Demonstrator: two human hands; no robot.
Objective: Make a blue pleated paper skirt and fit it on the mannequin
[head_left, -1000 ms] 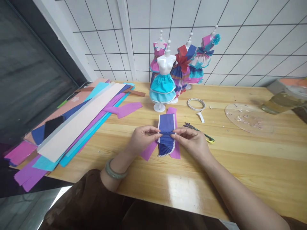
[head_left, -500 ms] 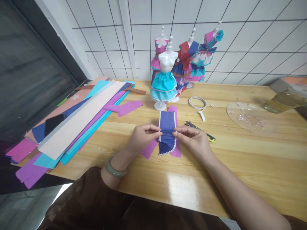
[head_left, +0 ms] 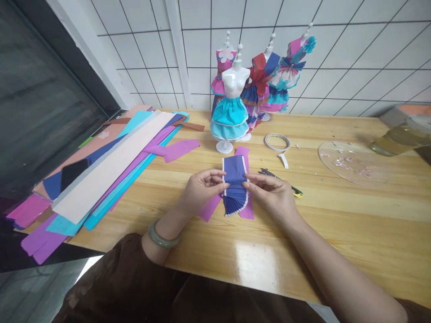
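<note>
A dark blue crepe paper strip [head_left: 233,168] with white edging is held between my two hands above the table. Its lower end is folded into narrow pleats that fan out toward me; the upper part is flat. My left hand [head_left: 202,190] pinches the strip's left edge between thumb and fingers. On the opposite edge, my right hand [head_left: 271,190] grips it the same way. Beneath the strip lie purple paper pieces [head_left: 249,208]. Partly hidden behind my right hand are scissors [head_left: 296,192] with a yellow-green handle.
Several small mannequins in paper dresses, one with a turquoise skirt [head_left: 229,114], stand at the back. A tape roll [head_left: 277,142] and a clear plate [head_left: 346,161] with small bits lie to the right, near a glass jar [head_left: 397,139]. Stacked coloured paper [head_left: 117,163] and a phone [head_left: 74,174] occupy the left.
The gathered fold between my fingers has loosened, and the strip's upper part looks flatter. My fingers have spread slightly along the edges. The camera view has shifted slightly.
</note>
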